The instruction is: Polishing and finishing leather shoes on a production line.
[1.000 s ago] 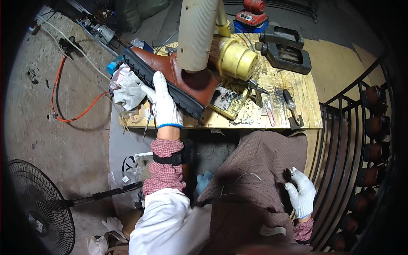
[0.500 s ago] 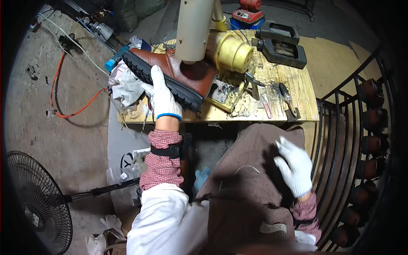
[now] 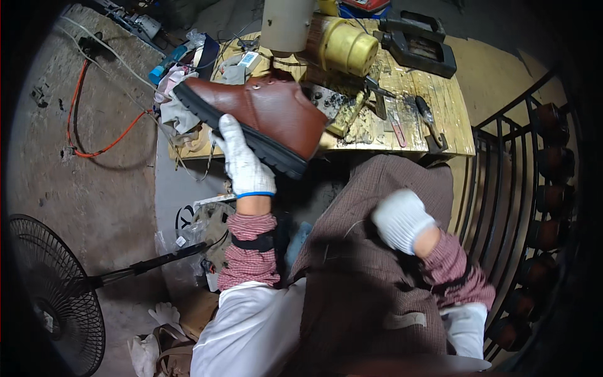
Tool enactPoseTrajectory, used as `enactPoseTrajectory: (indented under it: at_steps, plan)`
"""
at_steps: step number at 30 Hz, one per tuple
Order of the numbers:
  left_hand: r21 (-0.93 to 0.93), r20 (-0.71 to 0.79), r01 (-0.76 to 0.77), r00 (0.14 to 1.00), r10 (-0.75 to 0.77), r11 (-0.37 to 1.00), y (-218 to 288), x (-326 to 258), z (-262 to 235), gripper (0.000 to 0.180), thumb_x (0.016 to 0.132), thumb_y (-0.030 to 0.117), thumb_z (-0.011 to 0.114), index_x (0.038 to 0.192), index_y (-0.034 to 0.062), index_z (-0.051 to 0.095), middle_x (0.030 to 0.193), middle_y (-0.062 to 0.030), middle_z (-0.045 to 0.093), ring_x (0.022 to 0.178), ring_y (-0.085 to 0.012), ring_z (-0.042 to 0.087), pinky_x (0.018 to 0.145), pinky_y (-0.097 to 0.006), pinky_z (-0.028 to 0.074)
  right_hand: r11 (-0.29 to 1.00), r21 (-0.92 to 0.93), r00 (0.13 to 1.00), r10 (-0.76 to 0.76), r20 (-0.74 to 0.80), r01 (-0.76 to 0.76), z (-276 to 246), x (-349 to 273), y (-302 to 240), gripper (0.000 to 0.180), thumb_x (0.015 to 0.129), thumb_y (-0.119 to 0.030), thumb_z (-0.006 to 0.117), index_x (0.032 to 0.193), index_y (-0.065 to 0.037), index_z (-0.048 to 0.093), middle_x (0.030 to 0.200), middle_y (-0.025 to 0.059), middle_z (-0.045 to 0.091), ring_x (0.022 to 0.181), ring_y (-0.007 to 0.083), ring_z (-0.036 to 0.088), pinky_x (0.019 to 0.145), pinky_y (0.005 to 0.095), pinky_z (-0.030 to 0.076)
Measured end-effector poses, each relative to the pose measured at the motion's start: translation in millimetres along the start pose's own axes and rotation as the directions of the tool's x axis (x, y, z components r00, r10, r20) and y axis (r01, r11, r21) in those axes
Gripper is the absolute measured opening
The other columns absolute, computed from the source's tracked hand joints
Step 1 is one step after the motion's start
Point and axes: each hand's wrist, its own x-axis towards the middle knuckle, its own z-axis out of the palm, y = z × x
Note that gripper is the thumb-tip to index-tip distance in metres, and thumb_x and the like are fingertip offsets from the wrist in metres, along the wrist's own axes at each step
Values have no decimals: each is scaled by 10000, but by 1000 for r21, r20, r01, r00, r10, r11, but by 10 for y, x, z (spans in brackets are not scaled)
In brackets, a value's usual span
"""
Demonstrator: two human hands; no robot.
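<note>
My left hand, in a white knit glove with a blue cuff edge, grips a brown leather boot by its black ridged sole. The boot lies tilted on its side in the air at the front edge of the wooden table, toe to the upper left. The left thumb rests along the sole; the other fingers are mostly hidden behind it. Over the brown apron on my lap, my gloved right hand is blurred, its back facing up and its fingers turned under, out of sight.
Above the table hangs a pale cylindrical pipe, beside a yellow ribbed cylinder. A black-handled scraper, a thin pink-handled tool and cut-open black jugs lie right. Boots fill a metal rack; a fan stands left.
The boot has come away from under the pipe, toward me, turning to show more of its brown side. My right hand has moved left over the apron and its fingers have turned under.
</note>
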Motion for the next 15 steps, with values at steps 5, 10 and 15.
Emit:
enactPoseTrajectory:
  at_steps: [5,10,15]
  plan:
    - [-191,216,127,973,-85,973,-43,97,-223,779,988,630,568,1569,147,379,1579,-106,448,1384,-317,502,1171,-506,414,930,360,929,197,-314,-76,252,-651,126,253,855,-339,716,912,-95,753,851,113,712,801,327,691,749,440,540]
    - [-263,317,229,938,-140,937,-339,87,-263,780,1005,672,480,1587,167,358,1632,-60,380,1469,-308,394,1224,-487,336,788,577,733,520,-439,-213,397,-980,18,196,820,-245,759,940,-90,754,898,114,724,833,330,689,772,435,538]
    - [-350,442,399,868,-226,847,-894,484,-345,803,995,708,449,1593,183,343,1589,-61,423,1447,-304,409,1227,-482,330,710,623,709,621,-334,-328,554,-1171,33,214,788,-225,782,935,-72,754,932,131,733,858,342,700,766,434,547]
